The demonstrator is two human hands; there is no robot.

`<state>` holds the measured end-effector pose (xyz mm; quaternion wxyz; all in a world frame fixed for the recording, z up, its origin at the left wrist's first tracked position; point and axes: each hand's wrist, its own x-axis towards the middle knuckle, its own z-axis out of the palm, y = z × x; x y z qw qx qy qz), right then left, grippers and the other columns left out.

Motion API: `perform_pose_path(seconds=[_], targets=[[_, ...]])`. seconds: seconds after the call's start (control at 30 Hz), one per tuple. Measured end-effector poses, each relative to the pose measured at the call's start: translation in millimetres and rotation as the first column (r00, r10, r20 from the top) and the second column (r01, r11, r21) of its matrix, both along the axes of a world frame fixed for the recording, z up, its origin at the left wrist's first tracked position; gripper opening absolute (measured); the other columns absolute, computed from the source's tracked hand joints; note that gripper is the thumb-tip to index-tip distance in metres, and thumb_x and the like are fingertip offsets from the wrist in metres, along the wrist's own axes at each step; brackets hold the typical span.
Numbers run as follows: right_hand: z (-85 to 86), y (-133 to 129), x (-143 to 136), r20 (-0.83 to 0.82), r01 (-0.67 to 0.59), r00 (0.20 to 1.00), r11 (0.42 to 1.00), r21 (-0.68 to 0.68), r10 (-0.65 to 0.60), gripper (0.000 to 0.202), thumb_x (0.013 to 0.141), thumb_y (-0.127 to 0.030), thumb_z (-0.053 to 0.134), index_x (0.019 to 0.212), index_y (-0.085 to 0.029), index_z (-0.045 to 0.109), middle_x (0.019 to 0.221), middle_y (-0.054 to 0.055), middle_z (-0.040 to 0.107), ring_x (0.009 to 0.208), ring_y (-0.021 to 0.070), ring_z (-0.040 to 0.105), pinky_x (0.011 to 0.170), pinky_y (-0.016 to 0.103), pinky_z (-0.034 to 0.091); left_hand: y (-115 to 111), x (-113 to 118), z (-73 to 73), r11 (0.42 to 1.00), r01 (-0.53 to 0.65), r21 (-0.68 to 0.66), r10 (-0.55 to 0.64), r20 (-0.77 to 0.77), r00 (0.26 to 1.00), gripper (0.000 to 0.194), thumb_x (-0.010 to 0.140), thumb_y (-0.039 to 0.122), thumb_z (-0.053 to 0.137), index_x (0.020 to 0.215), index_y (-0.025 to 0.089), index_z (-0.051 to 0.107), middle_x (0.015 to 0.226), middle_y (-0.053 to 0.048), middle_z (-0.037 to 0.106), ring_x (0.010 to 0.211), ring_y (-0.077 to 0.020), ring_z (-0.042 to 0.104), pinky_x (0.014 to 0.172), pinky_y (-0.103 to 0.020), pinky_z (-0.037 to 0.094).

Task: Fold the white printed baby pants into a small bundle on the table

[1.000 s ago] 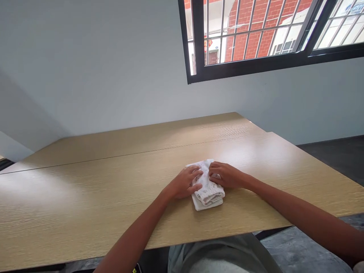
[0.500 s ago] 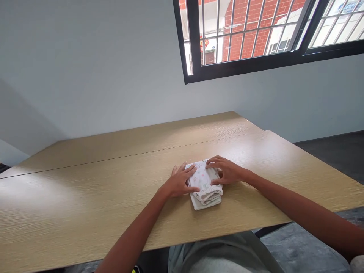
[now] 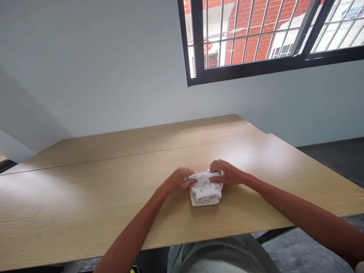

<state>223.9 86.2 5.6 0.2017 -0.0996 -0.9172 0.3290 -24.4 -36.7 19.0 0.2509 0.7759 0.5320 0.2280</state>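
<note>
A small white garment [image 3: 205, 185] with a faint print lies folded in a compact bundle on the wooden table. Its gathered, elastic-looking edge faces me, above a plain white layer at the bottom. On the bundle's far left corner, my left hand [image 3: 179, 179] is closed, thumb on top; its fingers are slightly blurred. My right hand [image 3: 224, 172] pinches the far right corner between thumb and curled fingers. Between the two hands the far edge of the cloth is lifted a little and bent toward me.
The wide wooden table [image 3: 99, 197] has a seam running across its far part. Its near edge is just in front of my lap. Behind it stand a pale wall [image 3: 113, 68] and a black-framed barred window [image 3: 250, 68].
My hands went from lying spread on the bundle's sides to gripping its far corners. The far edge has been raised and turned toward me, so the bundle looks shorter.
</note>
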Motion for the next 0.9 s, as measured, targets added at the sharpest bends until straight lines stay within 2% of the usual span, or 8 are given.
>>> perform_pose_path(seconds=[0.1,0.2,0.27,0.33,0.4,0.5,0.7,0.9], targets=[[15.7,-12,1,0.023,0.033,0.999,0.888,-0.459,-0.026,0.047,0.087,-0.061,0.062,0.081,-0.015,0.062,0.070,0.003,0.060,0.061,0.0142,0.052,0.055,0.025,0.038,-2,0,5.2,0.986,-0.029,-0.167,0.095,0.407,0.909,0.044,0.092,0.057,0.052,0.081,0.015,0.058,0.074,0.000,0.058,0.068,-0.0132,0.054,0.062,-0.023,0.040],[24.3,-19,1,0.002,0.066,0.996,0.758,-0.649,-0.085,0.052,0.085,-0.066,0.059,0.091,-0.015,0.062,0.074,0.002,0.059,0.061,0.0134,0.052,0.054,0.024,0.038,-3,3,5.7,0.962,-0.013,-0.272,0.170,0.561,0.810,0.046,0.090,0.061,0.051,0.094,0.016,0.058,0.074,0.002,0.055,0.063,-0.0105,0.049,0.058,-0.021,0.036],[22.3,-15,1,0.030,0.183,0.979,0.807,-0.562,-0.201,0.051,0.087,-0.065,0.055,0.095,-0.015,0.063,0.077,0.003,0.060,0.064,0.0143,0.053,0.057,0.025,0.039,-2,3,3.8,0.960,-0.114,-0.257,0.230,0.484,0.844,0.045,0.093,0.059,0.046,0.098,0.017,0.058,0.072,0.002,0.054,0.061,-0.0108,0.048,0.058,-0.021,0.036],[15.3,-5,4,0.024,0.378,0.919,0.862,-0.338,-0.394,0.047,0.089,-0.061,0.053,0.093,-0.016,0.063,0.080,0.005,0.063,0.066,0.0155,0.054,0.059,0.027,0.039,0,0,1.3,0.940,-0.330,-0.088,0.341,0.273,0.900,0.038,0.094,0.053,0.046,0.097,0.018,0.059,0.070,0.002,0.056,0.061,-0.0121,0.049,0.060,-0.023,0.037],[6.9,10,8,-0.037,0.532,0.838,0.832,-0.158,-0.544,0.042,0.090,-0.057,0.051,0.087,-0.017,0.063,0.079,0.005,0.064,0.065,0.0156,0.053,0.060,0.028,0.038,2,-5,-0.9,0.878,-0.458,0.140,0.451,0.077,0.889,0.029,0.093,0.045,0.048,0.092,0.019,0.060,0.071,0.001,0.057,0.062,-0.0131,0.049,0.063,-0.024,0.037],[-1.8,26,13,-0.081,0.589,0.800,0.805,-0.074,-0.594,0.039,0.093,-0.053,0.048,0.082,-0.018,0.061,0.076,0.003,0.063,0.062,0.0150,0.051,0.060,0.029,0.036,3,-11,-1.7,0.858,-0.431,0.279,0.451,-0.006,0.893,0.026,0.095,0.038,0.044,0.086,0.019,0.059,0.075,0.000,0.060,0.067,-0.0137,0.052,0.066,-0.026,0.039],[-3.4,14,8,-0.118,0.448,0.889,0.894,0.023,-0.443,0.030,0.093,-0.043,0.052,0.085,-0.017,0.063,0.075,0.003,0.062,0.063,0.0144,0.051,0.060,0.028,0.037,-6,0,2.4,0.949,-0.076,0.305,0.108,-0.089,0.990,0.026,0.094,0.038,0.052,0.106,0.018,0.062,0.101,-0.007,0.065,0.091,-0.0183,0.059,0.084,-0.031,0.047],[1.7,-8,5,-0.016,-0.026,1.000,1.000,0.010,0.026,0.037,0.084,-0.051,0.068,0.091,-0.015,0.066,0.065,-0.002,0.051,0.056,0.0112,0.043,0.055,0.024,0.032,-9,16,0.5,0.959,0.177,0.221,-0.132,-0.203,0.970,0.043,0.082,0.050,0.069,0.111,0.019,0.065,0.107,-0.010,0.065,0.096,-0.0220,0.060,0.085,-0.032,0.048]])
